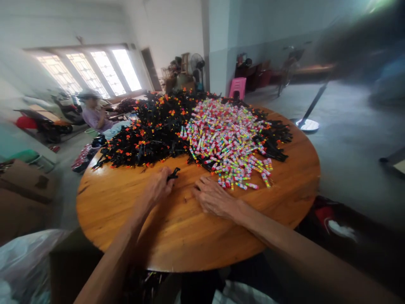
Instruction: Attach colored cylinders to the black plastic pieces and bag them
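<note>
My left hand (162, 185) is closed on a small black plastic piece (173, 174), whose forked end sticks out past the fingers to the right. Low over the wooden table, my right hand (211, 195) has its fingers bent and close together; whatever they may pinch is hidden. Just beyond that hand spreads a heap of small tubes (226, 141) with pink and white wrappers and yellow, green and blue ends. Behind and to the left lies a larger heap of black plastic pieces (155, 131) with orange and yellow parts.
The round wooden table (196, 245) carries both heaps. Across the room at left, a person (95, 114) sits by another pile. A pink stool (238, 87) stands behind the table, a metal stand base (306, 125) to the right. Cardboard boxes (25, 185) sit at left.
</note>
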A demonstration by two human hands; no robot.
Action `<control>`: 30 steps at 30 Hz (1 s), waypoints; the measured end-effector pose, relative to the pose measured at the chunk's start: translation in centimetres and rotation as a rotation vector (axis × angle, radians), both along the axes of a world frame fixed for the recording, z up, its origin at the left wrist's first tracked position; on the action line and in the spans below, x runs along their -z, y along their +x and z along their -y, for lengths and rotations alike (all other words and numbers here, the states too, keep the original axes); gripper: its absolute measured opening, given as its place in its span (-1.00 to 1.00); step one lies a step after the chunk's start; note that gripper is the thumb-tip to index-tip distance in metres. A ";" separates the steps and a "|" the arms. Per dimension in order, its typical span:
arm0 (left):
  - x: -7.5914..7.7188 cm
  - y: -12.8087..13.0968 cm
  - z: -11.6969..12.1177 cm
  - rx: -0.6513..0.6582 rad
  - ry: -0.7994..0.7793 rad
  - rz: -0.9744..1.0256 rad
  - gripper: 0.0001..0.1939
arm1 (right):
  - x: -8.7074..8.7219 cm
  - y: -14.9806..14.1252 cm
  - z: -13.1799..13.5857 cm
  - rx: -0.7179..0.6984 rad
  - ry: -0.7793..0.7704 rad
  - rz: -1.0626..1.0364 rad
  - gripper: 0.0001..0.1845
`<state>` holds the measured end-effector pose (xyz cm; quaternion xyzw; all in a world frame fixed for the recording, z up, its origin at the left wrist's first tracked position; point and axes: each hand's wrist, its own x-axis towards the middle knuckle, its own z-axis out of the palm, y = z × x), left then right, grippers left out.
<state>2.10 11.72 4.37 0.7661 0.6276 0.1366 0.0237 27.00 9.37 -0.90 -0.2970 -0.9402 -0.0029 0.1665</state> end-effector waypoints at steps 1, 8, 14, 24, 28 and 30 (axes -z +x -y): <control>0.4 0.0 0.9 0.040 0.043 -0.028 -0.83 | -0.1 0.0 0.1 0.010 -0.006 0.003 -0.65; 2.7 0.5 5.5 0.367 0.277 -0.204 -0.67 | -1.4 0.1 -0.2 0.124 -0.036 0.017 -0.70; 1.8 1.8 4.9 0.338 0.244 -0.140 -0.68 | -1.9 0.0 0.2 0.168 -0.024 0.055 -0.69; 3.4 1.7 3.9 0.412 0.238 0.025 -0.77 | -1.4 -0.3 0.3 0.101 -0.212 -0.283 -0.75; 3.5 1.5 4.1 0.444 0.241 0.188 -0.82 | -2.0 -0.6 0.1 0.157 -0.408 -0.488 -0.77; 3.6 1.5 4.1 0.456 0.241 0.224 -0.85 | -2.0 -0.6 -0.1 0.145 -0.487 -0.556 -0.78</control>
